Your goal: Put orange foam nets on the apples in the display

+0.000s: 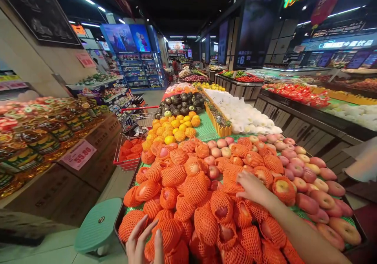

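Apples in orange foam nets (196, 187) are heaped across the near part of the display. My left hand (144, 242) is at the bottom edge, fingers spread and raised in front of the netted apples, with nothing seen in its grasp. My right hand (251, 185) reaches in from the right to the middle of the heap. Its fingers are bent and closed at an orange foam net (231, 173); whether fruit is inside that net is hidden. Bare red-yellow apples (297, 169) lie to the right of this hand, and a few more (216, 152) lie beyond it.
Oranges (176, 128), dark netted fruit (181, 103) and white-wrapped fruit (246, 110) lie farther back beside a small yellow fence (219, 124). At left stand a shopping cart (128, 160), a green stool (98, 224) and boxes with oil bottles (44, 134).
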Available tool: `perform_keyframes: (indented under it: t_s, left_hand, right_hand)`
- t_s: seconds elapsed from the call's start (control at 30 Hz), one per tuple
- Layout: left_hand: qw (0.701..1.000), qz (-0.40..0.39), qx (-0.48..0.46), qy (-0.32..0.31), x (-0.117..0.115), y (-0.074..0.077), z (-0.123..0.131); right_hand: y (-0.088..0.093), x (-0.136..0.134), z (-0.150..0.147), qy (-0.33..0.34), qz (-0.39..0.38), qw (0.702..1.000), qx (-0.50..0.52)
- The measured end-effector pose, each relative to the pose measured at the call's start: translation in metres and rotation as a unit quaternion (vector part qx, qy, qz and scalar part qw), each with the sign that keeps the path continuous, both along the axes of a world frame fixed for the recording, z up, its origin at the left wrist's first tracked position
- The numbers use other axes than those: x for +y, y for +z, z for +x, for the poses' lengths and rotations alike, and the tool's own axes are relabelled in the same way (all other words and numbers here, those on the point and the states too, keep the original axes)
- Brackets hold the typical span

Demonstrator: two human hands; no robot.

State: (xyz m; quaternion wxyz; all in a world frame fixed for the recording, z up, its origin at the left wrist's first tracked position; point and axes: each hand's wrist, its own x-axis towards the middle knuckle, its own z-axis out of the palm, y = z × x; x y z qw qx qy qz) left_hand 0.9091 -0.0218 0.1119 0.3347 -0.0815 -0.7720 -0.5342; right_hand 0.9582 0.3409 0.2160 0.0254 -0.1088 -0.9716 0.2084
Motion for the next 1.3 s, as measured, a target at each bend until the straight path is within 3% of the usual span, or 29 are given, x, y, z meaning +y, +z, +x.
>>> perform_keyframes:
  t_s: [0.1,0.2,0.3,0.4,0.53,0.73,0.9,0.93,1.0,1.1,1.2,1.27,1.3]
  left_hand:
    - [0.999,-0.027,-0.018,-0.038,0.014,0.009,0.011]
    - [0.988,-0.064,0.030,-0.141,0.033,0.014,0.025]
    - [0.941,-0.092,0.059,-0.320,0.060,0.019,0.048]
    - [0.890,-0.110,0.031,-0.441,0.086,0.022,0.073]
    - [0.877,-0.121,-0.023,-0.464,0.099,0.024,0.094]
    - [0.852,-0.084,-0.075,-0.510,0.090,0.028,0.104]
    - [0.858,-0.060,-0.069,-0.506,0.088,0.034,0.110]
    - [0.862,-0.052,-0.061,-0.500,0.088,0.035,0.110]
    - [0.875,-0.045,-0.049,-0.480,0.088,0.036,0.110]
    - [0.897,-0.056,-0.035,-0.437,0.088,0.038,0.109]
    - [0.896,-0.078,-0.016,-0.437,0.087,0.037,0.108]
    - [0.872,-0.101,0.004,-0.478,0.087,0.036,0.109]
    - [0.855,-0.114,0.016,-0.505,0.087,0.035,0.110]
  right_hand:
    - [-0.016,-0.001,0.037,-0.031,0.003,0.999,0.016]
    - [-0.020,-0.019,0.065,-0.098,-0.062,0.974,0.197]
    - [-0.026,-0.051,0.087,-0.135,-0.208,0.926,0.283]
    - [-0.034,-0.084,0.106,-0.088,-0.375,0.900,0.205]
    - [-0.039,-0.105,0.130,-0.021,-0.487,0.868,0.096]
    - [-0.058,-0.111,0.155,-0.033,-0.483,0.872,0.072]
    - [-0.069,-0.106,0.159,-0.053,-0.559,0.822,0.093]
    - [-0.067,-0.104,0.159,-0.058,-0.552,0.823,0.122]
    - [-0.061,-0.100,0.163,-0.056,-0.474,0.851,0.219]
    - [-0.049,-0.103,0.170,0.034,-0.305,0.899,0.312]
    - [-0.045,-0.111,0.171,0.130,-0.226,0.937,0.234]
    - [-0.052,-0.114,0.165,0.101,-0.234,0.956,0.146]
    - [-0.057,-0.115,0.161,0.077,-0.275,0.955,0.084]
